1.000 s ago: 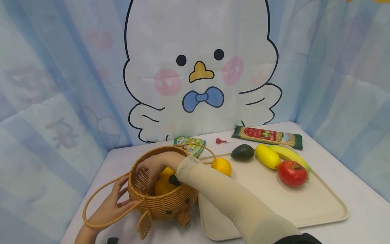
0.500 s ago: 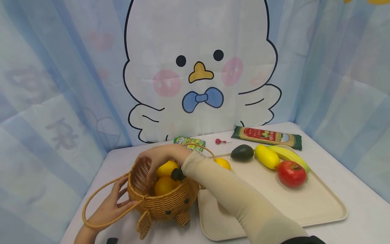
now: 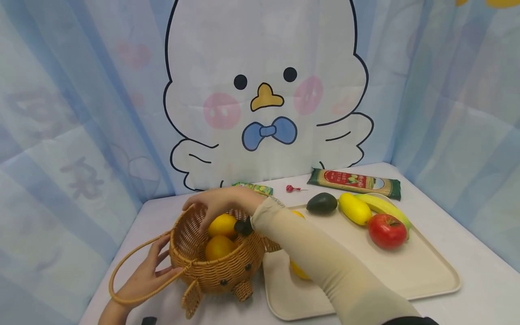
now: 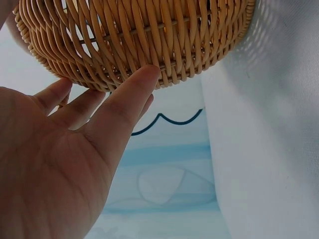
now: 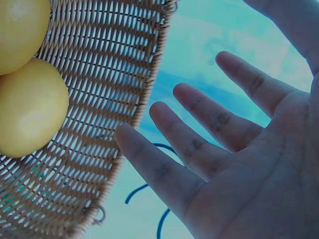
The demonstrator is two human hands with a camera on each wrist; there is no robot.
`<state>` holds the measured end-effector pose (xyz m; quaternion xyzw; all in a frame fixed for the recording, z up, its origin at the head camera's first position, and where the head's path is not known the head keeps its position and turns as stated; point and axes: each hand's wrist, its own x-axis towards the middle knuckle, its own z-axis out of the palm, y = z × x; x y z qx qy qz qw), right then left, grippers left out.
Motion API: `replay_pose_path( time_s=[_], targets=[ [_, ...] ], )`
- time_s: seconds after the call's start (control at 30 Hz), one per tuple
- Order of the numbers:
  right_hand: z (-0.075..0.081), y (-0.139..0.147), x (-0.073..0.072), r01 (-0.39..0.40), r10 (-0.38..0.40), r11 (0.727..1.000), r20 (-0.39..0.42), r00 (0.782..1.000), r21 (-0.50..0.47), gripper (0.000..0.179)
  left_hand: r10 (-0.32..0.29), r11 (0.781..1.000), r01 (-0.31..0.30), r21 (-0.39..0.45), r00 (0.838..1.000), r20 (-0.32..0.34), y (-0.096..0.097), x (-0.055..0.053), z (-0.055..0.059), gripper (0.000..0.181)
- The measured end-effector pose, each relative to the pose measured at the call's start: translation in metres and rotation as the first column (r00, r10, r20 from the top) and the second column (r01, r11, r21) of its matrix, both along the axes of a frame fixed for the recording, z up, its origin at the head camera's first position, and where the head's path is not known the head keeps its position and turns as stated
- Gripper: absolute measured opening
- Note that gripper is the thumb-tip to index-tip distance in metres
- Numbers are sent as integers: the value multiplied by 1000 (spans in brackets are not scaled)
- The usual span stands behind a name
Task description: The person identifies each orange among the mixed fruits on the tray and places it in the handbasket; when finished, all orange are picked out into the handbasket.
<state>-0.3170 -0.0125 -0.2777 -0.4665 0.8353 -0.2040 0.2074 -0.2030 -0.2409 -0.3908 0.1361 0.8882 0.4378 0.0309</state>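
Note:
A wicker basket [image 3: 219,275] with an animal face stands on the table, left of the tray. Inside are an orange-coloured round fruit [image 3: 219,248] and a yellow fruit [image 3: 222,225]; both look yellow in the right wrist view. My left hand [image 3: 144,280] touches the basket's left side with extended fingers, the handle [image 3: 140,301] looping across it. Straight fingertips of that left hand [image 4: 65,149] meet the weave in the left wrist view. Over the basket's back rim is my right hand [image 3: 219,203]. In the right wrist view this right hand [image 5: 234,154] has spread fingers, holding nothing.
The beige tray [image 3: 357,271] bears an avocado [image 3: 322,203], a yellow oval fruit [image 3: 355,209], a banana [image 3: 383,206], a red apple [image 3: 387,231] and orange fruit [image 3: 298,271] partly behind my sleeve. Behind lie a green packet [image 3: 260,188], a lollipop [image 3: 290,188] and a spaghetti pack [image 3: 357,182].
My right hand has risen out of the basket toward its back rim, uncovering the two fruits inside. The left hand stays at the basket's side.

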Motion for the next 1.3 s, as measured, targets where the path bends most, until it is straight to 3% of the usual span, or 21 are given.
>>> replay_pose_path(
  time_s=[0.27,0.63,1.3],
  targets=[
    [11,10,8,63,-63,998,28,998,-25,69,-3,1000,3,-9,1000,-27,-2,1,-1,84],
    [24,23,17,29,-31,999,-92,995,-15,70,16,1000,-16,-6,1000,14,-3,3,-1,83],
    [34,58,31,27,-33,998,-133,991,-53,70,18,999,-18,-29,1000,-20,0,1,0,83]
  ],
)
